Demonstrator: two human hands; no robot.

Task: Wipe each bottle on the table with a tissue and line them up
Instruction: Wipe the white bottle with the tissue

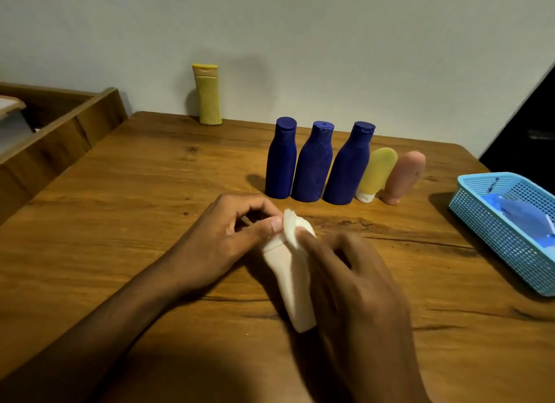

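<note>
My left hand (240, 222) pinches the cream plastic bottle's (288, 276) far cap end; its length runs toward me; my right hand (354, 285) seemingly presses white tissue (292, 227) there.

grained wooden table (150, 207), perforated plastic basket (492, 222)

left hand (237, 222): grips cream bottle (288, 285) top
right hand (354, 288): presses tissue (292, 227) on it
row: five bottles standing beyond
</note>
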